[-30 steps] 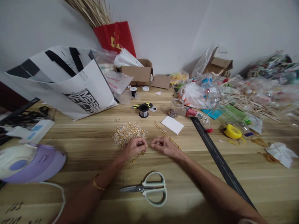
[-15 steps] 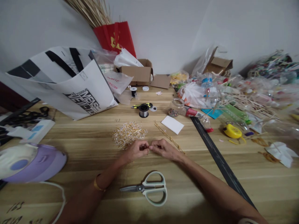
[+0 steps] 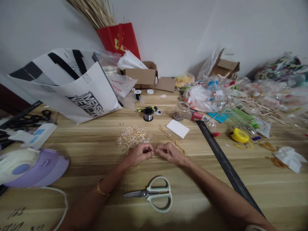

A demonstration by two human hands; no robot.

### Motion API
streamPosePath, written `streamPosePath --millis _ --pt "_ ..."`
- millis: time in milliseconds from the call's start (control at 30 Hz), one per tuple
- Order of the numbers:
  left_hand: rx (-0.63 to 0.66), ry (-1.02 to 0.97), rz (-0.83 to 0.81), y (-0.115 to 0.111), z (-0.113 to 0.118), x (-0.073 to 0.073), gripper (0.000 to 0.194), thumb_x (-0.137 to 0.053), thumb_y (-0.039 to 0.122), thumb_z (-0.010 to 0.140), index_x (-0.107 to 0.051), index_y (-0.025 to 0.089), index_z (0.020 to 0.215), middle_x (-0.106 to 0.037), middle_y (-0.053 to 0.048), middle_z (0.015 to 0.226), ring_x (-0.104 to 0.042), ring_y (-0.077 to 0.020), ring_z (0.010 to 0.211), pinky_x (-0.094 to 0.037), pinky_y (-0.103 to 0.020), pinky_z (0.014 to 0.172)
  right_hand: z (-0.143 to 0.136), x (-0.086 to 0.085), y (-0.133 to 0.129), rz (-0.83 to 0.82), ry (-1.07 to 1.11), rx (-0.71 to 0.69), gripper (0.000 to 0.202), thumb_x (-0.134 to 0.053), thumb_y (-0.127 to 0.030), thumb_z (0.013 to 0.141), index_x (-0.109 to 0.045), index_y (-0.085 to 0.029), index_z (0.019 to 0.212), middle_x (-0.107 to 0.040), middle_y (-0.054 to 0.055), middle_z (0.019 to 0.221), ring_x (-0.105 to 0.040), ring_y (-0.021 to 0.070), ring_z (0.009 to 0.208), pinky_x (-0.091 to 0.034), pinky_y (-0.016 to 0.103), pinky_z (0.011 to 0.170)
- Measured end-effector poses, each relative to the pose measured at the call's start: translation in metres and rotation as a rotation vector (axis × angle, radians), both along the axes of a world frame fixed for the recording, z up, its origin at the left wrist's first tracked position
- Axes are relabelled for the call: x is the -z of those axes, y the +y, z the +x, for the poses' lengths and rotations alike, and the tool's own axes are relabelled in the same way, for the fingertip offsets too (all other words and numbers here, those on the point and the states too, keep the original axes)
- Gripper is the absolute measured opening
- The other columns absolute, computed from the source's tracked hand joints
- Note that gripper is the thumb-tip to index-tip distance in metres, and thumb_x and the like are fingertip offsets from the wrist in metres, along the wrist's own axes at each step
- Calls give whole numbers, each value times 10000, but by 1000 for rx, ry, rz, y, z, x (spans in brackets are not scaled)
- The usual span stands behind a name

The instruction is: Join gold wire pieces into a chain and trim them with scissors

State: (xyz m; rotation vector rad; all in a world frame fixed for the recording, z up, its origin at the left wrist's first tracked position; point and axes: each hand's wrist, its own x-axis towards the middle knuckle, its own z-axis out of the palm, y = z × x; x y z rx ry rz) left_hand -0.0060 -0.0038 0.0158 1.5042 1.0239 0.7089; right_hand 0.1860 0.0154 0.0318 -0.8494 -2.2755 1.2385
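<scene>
My left hand and my right hand meet fingertip to fingertip over the middle of the table, both pinched. What lies between their fingertips is too small to make out. Just beyond my left hand is a pile of gold and clear beaded chain; a short gold piece shows beneath my left wrist. A gold chain runs on the wood behind my right hand. Scissors with pale handles lie nearer to me, blades pointing left.
Behind the pile stand a wire spool and a jar of beads, with a white card nearby. A large white bag and purple appliance are left; a yellow tape measure and plastic bottles are right.
My two hands have shifted very slightly, still pinched together. More of the gold piece shows beneath my left wrist.
</scene>
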Motion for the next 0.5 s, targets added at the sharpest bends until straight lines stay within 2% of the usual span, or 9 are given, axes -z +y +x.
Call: streamPosePath --millis 200,300,400,500 --pt "3 2 -18 0 -1 4 90 -588 216 700 -563 129 700 -571 9 589 -497 -87 540 -377 -201 543 5 9 7 -68 15 53 395 -397 -459 889 -429 -163 629 -308 -51 580 -277 79 545 -216 216 504" --pt "-42 -16 -14 2 -2 4 95 -588 222 705 -566 130 692 -579 6 587 -508 -91 540 -384 -206 543 3 14 9 -99 35 101 419 -387 -481 890 -423 -164 618 -300 -51 580 -276 79 540 -217 217 498" --pt "-108 -52 -7 4 -1 2 120 -602 240 705 -561 132 670 -578 1 590 -527 -103 566 -406 -220 569 2 17 10 -22 37 224 423 -361 -469 904 -486 -156 648 -379 -31 594 -335 95 567 -256 226 526" --pt "-180 -62 1 6 -1 0 130 -615 247 698 -562 134 660 -575 4 587 -529 -106 573 -411 -225 573 3 17 12 24 105 431 380 -365 -472 902 -568 -152 883 -494 8 695 -403 119 617 -293 235 543"
